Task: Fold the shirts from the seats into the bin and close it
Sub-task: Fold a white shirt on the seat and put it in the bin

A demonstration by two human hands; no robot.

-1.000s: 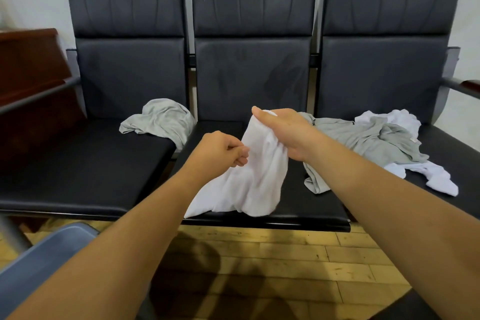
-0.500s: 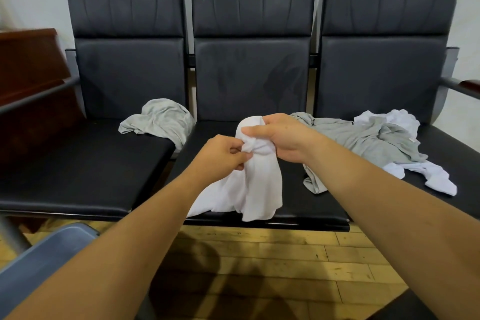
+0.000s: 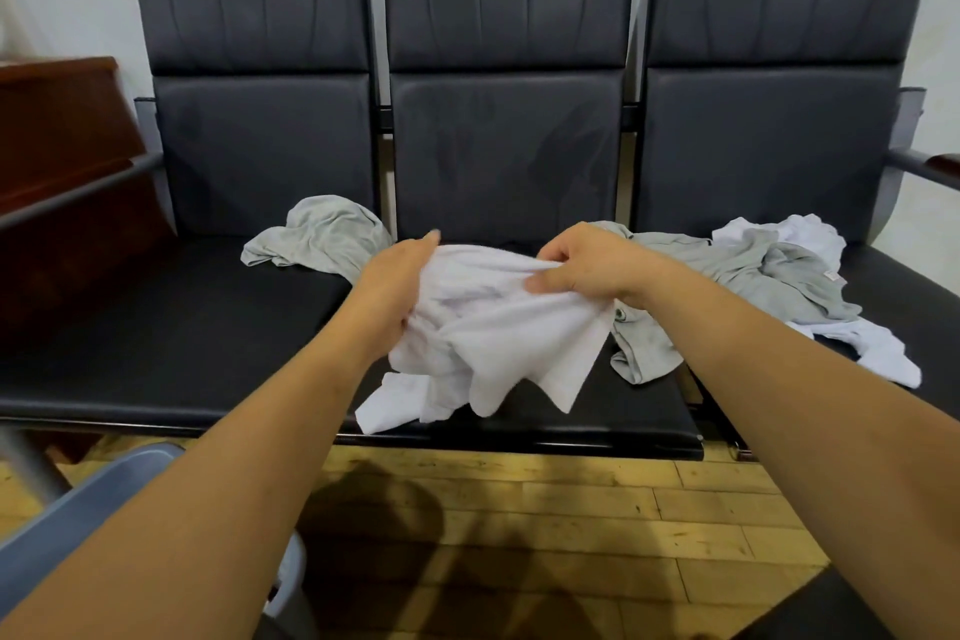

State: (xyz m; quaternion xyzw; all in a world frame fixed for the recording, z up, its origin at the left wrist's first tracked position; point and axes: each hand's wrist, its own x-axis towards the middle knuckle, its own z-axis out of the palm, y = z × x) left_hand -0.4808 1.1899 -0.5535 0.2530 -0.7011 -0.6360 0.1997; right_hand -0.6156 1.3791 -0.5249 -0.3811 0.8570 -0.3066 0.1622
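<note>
Both hands grasp the white shirt (image 3: 493,327). The left hand (image 3: 395,283) has its fingers sunk in the bunched cloth with the thumb raised, and the right hand (image 3: 587,265) pinches the upper edge between thumb and curled fingers. The stretch of edge between the two grips runs side to side and roughly level. The rest of the shirt hangs below it, crumpled, with its lowest corners lying on the front of the middle seat (image 3: 639,411). The bulk therefore sits beneath the grips and slightly toward the person. It is not yet spread flat, so opening it out looks like the step in hand.

Beyond the grips the seat pad is bare up to the backrest, which leaves room to lay the shirt down. Just left of the left grip lies a crumpled grey shirt (image 3: 322,239). Just beside the right wrist a second grey shirt (image 3: 753,276) sprawls, with another white garment (image 3: 789,237) farther right. The bin (image 3: 104,483) lies down and left of the left grip, partly hidden by the forearm, and the left hand is nearer to it. Whether it stands open cannot be told.
</note>
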